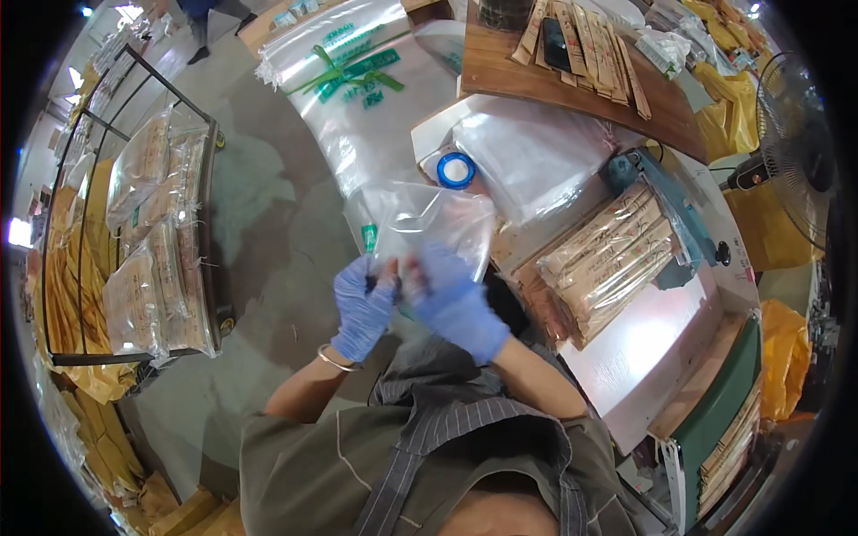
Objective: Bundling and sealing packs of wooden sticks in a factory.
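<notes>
The left hand (362, 308) and right hand (456, 304), both gloved, pinch the near edge of a clear plastic bag (429, 223), which extends away beyond the fingertips.

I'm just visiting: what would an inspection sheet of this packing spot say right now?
Surface: pale worktable, partly bare.
Job's things: clear plastic bag pinched at its lower edge by both hands.
Clutter: bundle of paper-wrapped sticks, stack of clear bags, blue-rimmed tape roll, loose wrapped sticks on a wooden board.
Grippers: left hand and right hand, both in blue gloves, grip the bag.
Cables: nothing seen.
Surroundings: wheeled metal rack of packed bundles, fan, yellow sacks.
</notes>
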`<action>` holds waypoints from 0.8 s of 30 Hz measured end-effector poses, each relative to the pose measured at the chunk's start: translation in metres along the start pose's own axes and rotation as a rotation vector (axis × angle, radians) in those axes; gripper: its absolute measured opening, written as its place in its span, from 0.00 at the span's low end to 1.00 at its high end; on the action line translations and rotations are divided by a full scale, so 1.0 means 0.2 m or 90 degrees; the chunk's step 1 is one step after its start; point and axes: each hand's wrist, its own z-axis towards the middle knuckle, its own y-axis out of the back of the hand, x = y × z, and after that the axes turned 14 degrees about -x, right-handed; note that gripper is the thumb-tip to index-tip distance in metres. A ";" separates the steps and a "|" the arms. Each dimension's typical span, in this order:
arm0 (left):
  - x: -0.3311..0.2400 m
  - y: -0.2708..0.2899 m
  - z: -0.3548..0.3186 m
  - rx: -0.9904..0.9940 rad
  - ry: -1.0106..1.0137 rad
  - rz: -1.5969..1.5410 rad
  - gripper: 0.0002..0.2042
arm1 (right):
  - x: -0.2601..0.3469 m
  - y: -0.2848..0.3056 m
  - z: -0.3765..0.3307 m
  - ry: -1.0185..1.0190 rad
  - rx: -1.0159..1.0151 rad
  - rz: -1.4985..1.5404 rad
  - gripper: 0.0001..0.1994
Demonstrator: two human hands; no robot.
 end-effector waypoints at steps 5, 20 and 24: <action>0.03 0.31 0.33 -0.078 0.010 -0.067 0.10 | -0.60 -0.05 -0.30 -0.130 0.307 -0.173 0.25; 0.14 -0.12 0.74 0.518 -0.512 0.727 0.17 | -0.45 0.14 -0.63 0.222 0.292 -0.400 0.16; 0.19 0.04 0.58 0.498 -0.482 0.624 0.22 | -0.45 0.56 -0.53 0.002 -0.335 -0.232 0.17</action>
